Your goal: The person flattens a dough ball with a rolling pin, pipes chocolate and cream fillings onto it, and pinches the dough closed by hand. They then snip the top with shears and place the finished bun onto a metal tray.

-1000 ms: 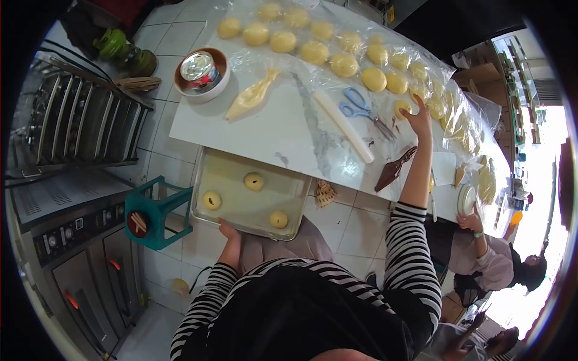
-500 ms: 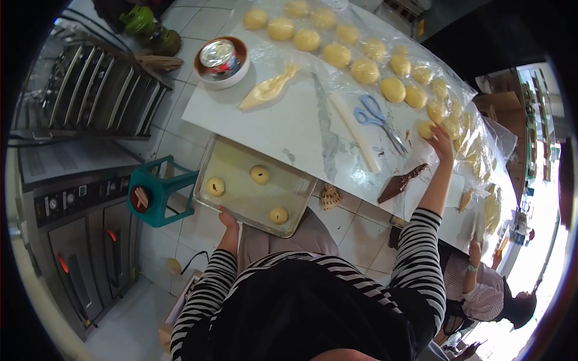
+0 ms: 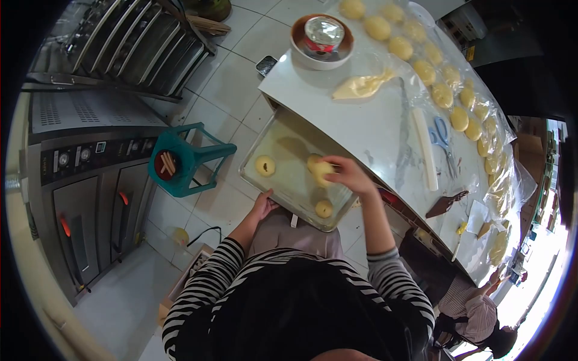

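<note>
My left hand (image 3: pixel 263 205) grips the near rim of a metal baking tray (image 3: pixel 288 185), held at my lap beside the table. Over the tray, my right hand (image 3: pixel 349 174) has its fingers closed around a dough ball (image 3: pixel 323 174). That ball partly covers another dough ball (image 3: pixel 313 160) behind it. A dough ball with a dark-filled hole (image 3: pixel 265 165) lies at the tray's left, and one more dough ball (image 3: pixel 324 209) sits near its close right corner.
On the table (image 3: pixel 385 135) are a piping bag of cream (image 3: pixel 362 86), blue scissors (image 3: pixel 442 137), a chocolate piping bag (image 3: pixel 445 204), a bowl with a can (image 3: pixel 323 63) and several plastic-covered dough balls (image 3: pixel 442 95). A teal stool (image 3: pixel 192 153) and oven (image 3: pixel 90 180) stand left; a co-worker (image 3: pixel 475 313) is at right.
My right hand has moved from the table's far right to above the tray, bringing a dough ball. My left hand still holds the tray. The view has turned leftward.
</note>
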`<move>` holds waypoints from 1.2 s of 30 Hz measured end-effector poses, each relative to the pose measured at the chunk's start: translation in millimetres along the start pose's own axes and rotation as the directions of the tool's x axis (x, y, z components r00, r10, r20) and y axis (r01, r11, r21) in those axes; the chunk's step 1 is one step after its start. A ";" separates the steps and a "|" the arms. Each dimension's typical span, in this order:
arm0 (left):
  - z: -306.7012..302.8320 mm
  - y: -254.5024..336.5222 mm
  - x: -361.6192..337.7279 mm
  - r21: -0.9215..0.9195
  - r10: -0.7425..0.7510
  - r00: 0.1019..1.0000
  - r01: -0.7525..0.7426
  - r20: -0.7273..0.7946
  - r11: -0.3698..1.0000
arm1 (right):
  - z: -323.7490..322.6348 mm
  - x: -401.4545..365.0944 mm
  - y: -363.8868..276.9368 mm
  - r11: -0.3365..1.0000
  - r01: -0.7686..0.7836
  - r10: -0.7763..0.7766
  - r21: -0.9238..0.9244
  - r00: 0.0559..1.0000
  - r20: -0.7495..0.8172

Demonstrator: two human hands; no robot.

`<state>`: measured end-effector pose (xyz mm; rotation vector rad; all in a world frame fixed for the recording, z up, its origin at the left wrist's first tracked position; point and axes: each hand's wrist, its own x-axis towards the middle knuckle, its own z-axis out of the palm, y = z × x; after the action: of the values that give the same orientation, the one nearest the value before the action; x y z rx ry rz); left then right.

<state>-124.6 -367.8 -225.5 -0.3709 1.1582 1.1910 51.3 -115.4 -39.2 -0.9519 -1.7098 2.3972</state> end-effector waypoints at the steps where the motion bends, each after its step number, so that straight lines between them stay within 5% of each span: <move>1: -4.4 3.0 0.5 0.066 -0.038 0.998 0.034 0.055 0.997 | 12.2 32.3 22.5 0.996 -0.071 0.071 -0.061 0.997 -0.012; 3: -10.4 6.4 4.4 0.134 -0.077 0.991 0.063 0.105 0.989 | 24.2 92.3 60.7 0.848 -0.139 0.062 -0.511 0.984 -0.166; 4: -13.4 5.2 5.8 0.140 -0.091 0.990 0.076 0.106 0.987 | 29.7 112.4 65.5 0.851 -0.139 0.063 -0.507 0.984 -0.165; 6: -12.0 7.3 6.0 0.095 -0.119 0.985 0.108 0.122 0.990 | 36.8 145.9 68.2 0.516 -0.248 -0.219 -0.820 0.887 -0.406; 13: -10.6 10.4 3.3 0.081 -0.118 0.982 0.107 0.145 0.991 | 36.0 205.1 64.7 0.364 -0.409 -0.264 -0.837 0.817 -0.514; 16: -11.5 11.3 3.6 0.080 -0.126 0.981 0.116 0.146 0.990 | 30.8 207.8 62.5 0.343 -0.320 -0.173 -0.883 0.903 -0.394; 19: -12.9 11.4 6.1 0.091 -0.130 0.978 0.116 0.163 0.989 | 30.4 197.2 57.0 0.500 -0.295 -0.189 -0.815 0.881 -0.434; 22: -10.5 17.0 2.7 0.069 -0.198 0.962 0.188 0.186 0.980 | 23.0 204.8 81.0 0.487 -0.401 -0.209 -0.776 0.809 -0.549; 31: -14.5 15.4 17.7 0.033 -0.243 0.949 0.241 0.200 0.970 | 45.2 150.6 44.5 0.452 -0.397 -0.099 -0.799 0.868 -0.487; 33: -8.5 17.0 26.8 0.062 -0.280 0.942 0.273 0.184 0.960 | 51.4 113.4 51.0 0.549 -0.168 -0.190 -0.819 0.929 -0.318; 36: 13.9 28.8 41.3 0.103 -0.284 0.947 0.270 0.152 0.957 | 65.9 35.4 14.5 0.720 -0.096 -0.191 -0.687 0.924 -0.330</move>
<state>-145.6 -324.3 -245.3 -0.3537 0.9704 0.9078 -6.1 -163.2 -54.6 -1.3001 -2.4416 1.3430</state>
